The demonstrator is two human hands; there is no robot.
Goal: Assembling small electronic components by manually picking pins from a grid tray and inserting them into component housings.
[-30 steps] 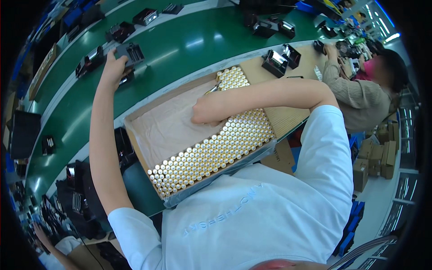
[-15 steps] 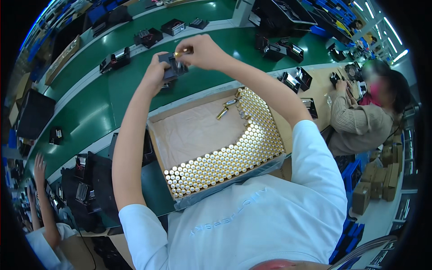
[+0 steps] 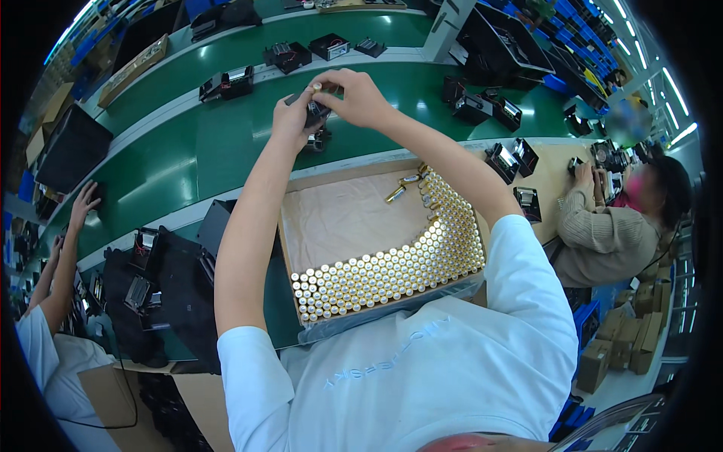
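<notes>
My left hand point(image 3: 291, 120) is closed round a small black casing point(image 3: 316, 114), held up over the green bench beyond the carton. Between the fingertips of my right hand point(image 3: 355, 98) is a gold-and-white battery point(image 3: 317, 87), its end showing at the top of the casing. Whether it sits inside cannot be seen. Below my forearms lies an open cardboard carton point(image 3: 331, 215). Upright batteries point(image 3: 384, 279) stand packed along its near and right sides, and a few loose batteries point(image 3: 396, 193) lie on its bare bottom.
A green bench point(image 3: 158, 158) holds several open black casings, including one point(image 3: 226, 84) at the far left. Another black casing point(image 3: 501, 160) stands right of my right forearm. A co-worker point(image 3: 614, 226) sits at the right; another person's arm point(image 3: 71, 233) reaches in at the left.
My right hand has brought the battery against the casing, and my left hand has turned the casing. The whole view has shifted somewhat. The person on the left has extended an arm.
</notes>
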